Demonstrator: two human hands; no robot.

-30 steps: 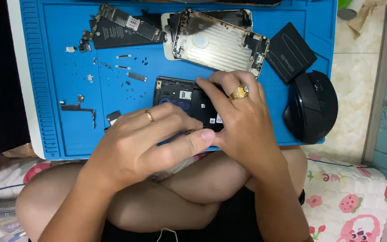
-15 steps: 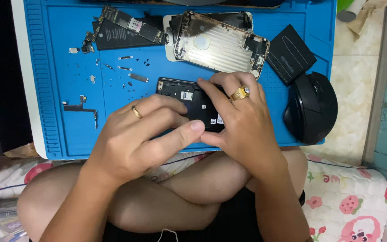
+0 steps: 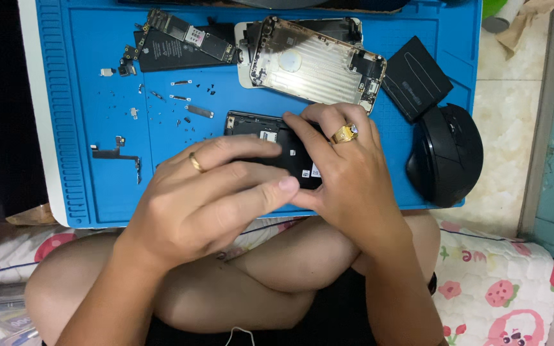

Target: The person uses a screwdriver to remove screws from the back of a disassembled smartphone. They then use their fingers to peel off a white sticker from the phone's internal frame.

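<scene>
Blue and ridged along its left edge, a repair mat (image 3: pixel 97 186) covers the work surface, with pale floor tiles to its right and a strawberry-print cloth (image 3: pixel 495 282) under the person's crossed legs.

From the head camera, both hands meet over a small black phone body (image 3: pixel 258 128) that lies on the mat. The left hand (image 3: pixel 206 198) curls over its near left part, fingers bent and the thumb pressed along its lower edge; a thin gold ring sits on one finger. The right hand (image 3: pixel 347 173) covers its right part, index finger laid flat across the open inside, a chunky gold ring on another finger. Both hands grip the phone body between them, and only its upper left corner shows beyond the fingertips.

Just above the right fingers lies a gold metal phone housing (image 3: pixel 315 67), inside up. Left of that, above the left fingers, rests a circuit board (image 3: pixel 184 38) on a black battery. Small screws and brackets (image 3: pixel 187 109) are scattered just beyond the left fingertips. Right of the right hand sit a black rectangular battery (image 3: pixel 416 77) and a black computer mouse (image 3: pixel 447 154).
</scene>
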